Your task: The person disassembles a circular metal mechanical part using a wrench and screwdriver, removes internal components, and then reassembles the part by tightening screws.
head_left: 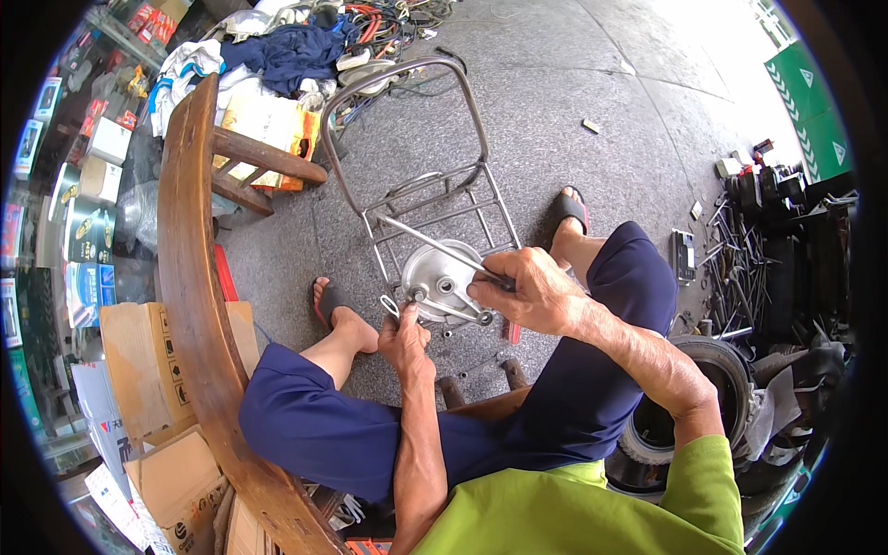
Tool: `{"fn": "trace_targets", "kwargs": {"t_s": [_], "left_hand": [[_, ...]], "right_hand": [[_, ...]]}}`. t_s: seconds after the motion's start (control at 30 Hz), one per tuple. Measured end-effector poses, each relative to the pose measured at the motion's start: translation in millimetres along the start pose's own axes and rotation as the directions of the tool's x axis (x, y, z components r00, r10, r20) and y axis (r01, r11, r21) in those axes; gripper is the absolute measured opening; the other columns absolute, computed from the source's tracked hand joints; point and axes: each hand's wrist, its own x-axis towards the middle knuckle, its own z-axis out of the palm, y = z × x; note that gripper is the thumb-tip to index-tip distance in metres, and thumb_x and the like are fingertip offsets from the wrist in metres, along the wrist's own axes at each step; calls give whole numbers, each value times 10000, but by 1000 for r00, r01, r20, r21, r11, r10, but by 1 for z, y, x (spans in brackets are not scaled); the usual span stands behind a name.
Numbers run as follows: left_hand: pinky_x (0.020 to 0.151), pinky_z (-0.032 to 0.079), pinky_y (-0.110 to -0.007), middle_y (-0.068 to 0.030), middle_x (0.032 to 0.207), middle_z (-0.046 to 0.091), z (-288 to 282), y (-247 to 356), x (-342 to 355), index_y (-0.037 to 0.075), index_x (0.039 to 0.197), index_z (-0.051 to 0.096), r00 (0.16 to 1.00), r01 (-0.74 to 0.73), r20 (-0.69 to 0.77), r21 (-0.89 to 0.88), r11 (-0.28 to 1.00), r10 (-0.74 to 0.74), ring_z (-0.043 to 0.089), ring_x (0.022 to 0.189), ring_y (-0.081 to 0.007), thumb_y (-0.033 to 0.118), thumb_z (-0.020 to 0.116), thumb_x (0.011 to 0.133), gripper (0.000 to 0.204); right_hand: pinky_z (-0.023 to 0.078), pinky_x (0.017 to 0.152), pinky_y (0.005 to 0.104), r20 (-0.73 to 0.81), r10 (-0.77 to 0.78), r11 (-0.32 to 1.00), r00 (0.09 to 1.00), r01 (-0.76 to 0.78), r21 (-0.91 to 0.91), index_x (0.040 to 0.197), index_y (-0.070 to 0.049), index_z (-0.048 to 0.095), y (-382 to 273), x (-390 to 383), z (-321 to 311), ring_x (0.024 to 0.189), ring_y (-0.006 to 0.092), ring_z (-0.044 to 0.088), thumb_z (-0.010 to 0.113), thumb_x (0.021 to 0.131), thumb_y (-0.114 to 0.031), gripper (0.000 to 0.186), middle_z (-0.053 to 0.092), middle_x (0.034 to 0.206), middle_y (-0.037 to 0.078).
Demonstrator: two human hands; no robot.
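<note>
A metal bicycle rack frame (476,125) stands between my legs, with a round silver hub plate (418,268) at its lower part. My right hand (523,289) is closed round the dark end of a long metal bar (444,248) that slants across the plate. My left hand (407,335) has its fingers closed at the plate’s lower left, by a bolt (418,294) and a pale wire loop (389,307); exactly what they grip is hidden.
A wooden bench (190,240) curves along the left beside cardboard (148,361) and boxed goods. Clothing (287,60) and cables lie at the top. A tire (689,365), scattered tools (721,268) and a green board (800,111) are at the right.
</note>
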Motion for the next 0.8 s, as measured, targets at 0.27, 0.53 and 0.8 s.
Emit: {"fn": "trace_targets", "kwargs": {"t_s": [0.27, 0.53, 0.8], "left_hand": [[456, 291, -236, 74, 542, 357, 1, 0, 0, 74, 878, 584, 1000, 26, 11, 0, 1000, -26, 321, 425, -49, 79, 683, 870, 100], [453, 302, -234, 64, 538, 383, 0, -5, -2, 113, 832, 539, 998, 53, 40, -104, 993, -49, 339, 425, -56, 80, 691, 859, 158], [452, 298, -228, 59, 532, 397, 1, -5, -1, 93, 803, 551, 999, 40, 21, -126, 991, -38, 347, 431, -53, 63, 684, 851, 145]], "right_hand": [[513, 625, 411, 17, 0, 999, 1000, 1, -55, 848, 38, 651, -2, 0, 0, 674, 325, 683, 661, 885, -224, 265, 653, 695, 183], [517, 652, 424, 26, 15, 996, 1000, -13, -92, 849, 27, 654, -3, 0, 0, 696, 352, 677, 660, 888, -239, 269, 655, 707, 188], [515, 659, 436, 39, 28, 995, 999, -24, -100, 847, 19, 650, -5, -1, -1, 730, 367, 673, 649, 897, -245, 268, 653, 727, 194]]}}
